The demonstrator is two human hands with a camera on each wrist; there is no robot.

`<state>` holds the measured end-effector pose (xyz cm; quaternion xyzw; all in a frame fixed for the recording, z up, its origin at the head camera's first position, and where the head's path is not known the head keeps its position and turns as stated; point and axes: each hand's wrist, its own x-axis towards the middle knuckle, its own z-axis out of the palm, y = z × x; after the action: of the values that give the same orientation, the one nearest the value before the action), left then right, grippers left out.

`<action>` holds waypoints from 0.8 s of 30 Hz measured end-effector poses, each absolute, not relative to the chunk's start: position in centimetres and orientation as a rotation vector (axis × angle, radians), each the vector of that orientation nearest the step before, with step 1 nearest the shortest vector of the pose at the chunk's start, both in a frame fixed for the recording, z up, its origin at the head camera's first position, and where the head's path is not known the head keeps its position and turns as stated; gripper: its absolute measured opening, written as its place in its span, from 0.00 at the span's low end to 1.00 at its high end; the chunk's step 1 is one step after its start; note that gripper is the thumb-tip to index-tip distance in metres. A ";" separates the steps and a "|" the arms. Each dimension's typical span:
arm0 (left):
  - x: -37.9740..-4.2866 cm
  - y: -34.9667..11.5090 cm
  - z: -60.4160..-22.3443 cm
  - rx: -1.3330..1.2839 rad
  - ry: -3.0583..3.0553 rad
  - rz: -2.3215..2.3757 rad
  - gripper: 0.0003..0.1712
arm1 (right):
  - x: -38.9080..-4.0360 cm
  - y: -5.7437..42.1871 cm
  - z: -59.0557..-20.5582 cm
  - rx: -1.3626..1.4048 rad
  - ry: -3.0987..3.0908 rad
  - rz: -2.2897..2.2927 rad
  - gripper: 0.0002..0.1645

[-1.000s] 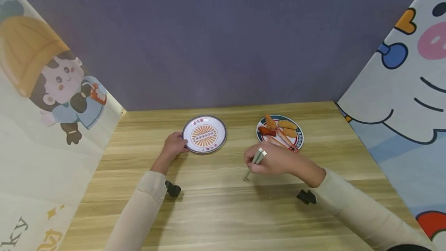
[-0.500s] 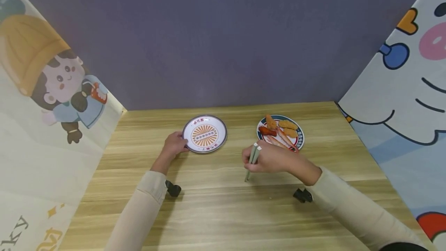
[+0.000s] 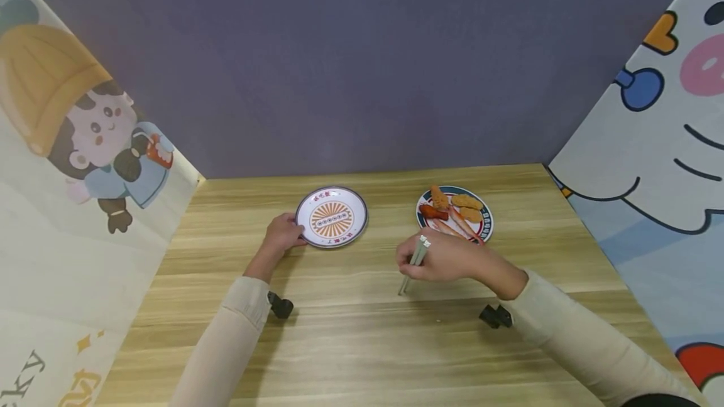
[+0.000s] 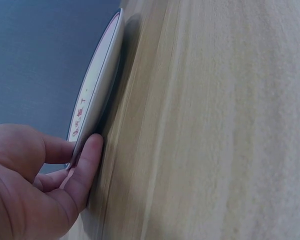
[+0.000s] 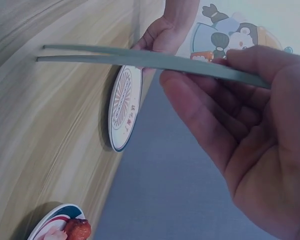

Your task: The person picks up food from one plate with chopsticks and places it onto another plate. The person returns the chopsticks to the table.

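My left hand (image 3: 284, 233) pinches the near-left rim of a white plate (image 3: 353, 206) with an orange sunburst print; in the left wrist view the thumb lies on top of the rim and fingers are under it. My right hand (image 3: 438, 256) holds a pair of pale green chopsticks (image 5: 155, 60), pointing down at the table, tips close together with nothing between them. Just beyond the right hand is a second plate (image 3: 489, 226) bearing a red-brown drumstick (image 3: 433, 212), several breaded golden pieces (image 3: 467, 201) and pinkish-red crab sticks (image 3: 464, 223). The right hand overlaps its near edge in the head view.
The wood-grain table (image 3: 339, 344) runs back to a grey-purple wall (image 3: 362, 68). Cartoon-printed panels stand on the left (image 3: 68, 256) and right (image 3: 633, 162). A small black device (image 3: 281, 306) hangs at the left wrist, and another black device (image 3: 495, 316) at the right.
The right hand shifts slightly left and then back right, the chopsticks' tilt changing with it. Their tips, a little apart at first, now lie close together. The left hand and both plates stay put.
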<state>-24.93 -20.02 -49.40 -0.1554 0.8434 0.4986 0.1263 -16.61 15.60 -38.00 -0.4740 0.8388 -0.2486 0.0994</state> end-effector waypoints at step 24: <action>-24.9 -20.1 -49.1 -0.427 2.444 1.455 0.31 | -19.2 19.9 -37.1 -0.923 2.757 -1.017 0.05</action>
<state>-24.90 -20.06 -49.08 -0.1471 0.8422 0.5016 0.1324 -19.19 19.88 -37.10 -0.2995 0.8947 -0.3300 0.0306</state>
